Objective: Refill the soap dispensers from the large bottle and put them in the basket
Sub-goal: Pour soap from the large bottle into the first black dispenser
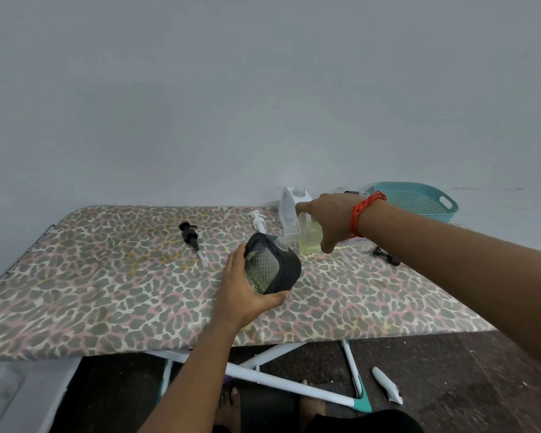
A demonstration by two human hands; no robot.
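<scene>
Left hand (247, 295) comes in from six o'clock and cups the black dispenser (275, 267), thumb along its near bottom edge and fingers curled behind its left side. It holds the dispenser raised off the surface (107, 292) and leaning, its open neck aimed at one o'clock, probably to meet the spout halfway and keep soap off the cover. Pale liquid shows behind its ribbed window.

Right hand (328, 220) reaches in from four o'clock with the arm nearly straight and a red cord (361, 214) at the wrist. It grips the bottle (308, 237) from above, fingers wrapped round the body, and tips it so the mouth points to eight o'clock and touches the dispenser's neck. Yellowish soap pools in the bottle's low side; I cannot tell whether any is flowing. This looks like the pouring step for this dispenser.

At ten o'clock from the dispenser a black pump (190, 237) lies flat, likely its own top set aside. A white pump (259, 221) lies at twelve o'clock. Another black pump (386, 256) lies at three o'clock, under the right forearm.

Farther back at one o'clock stands a white dispenser (289, 207), uncapped, likely waiting its turn. Farthest, at two o'clock, sits the basket (419, 200); no dispenser shows in it.
</scene>
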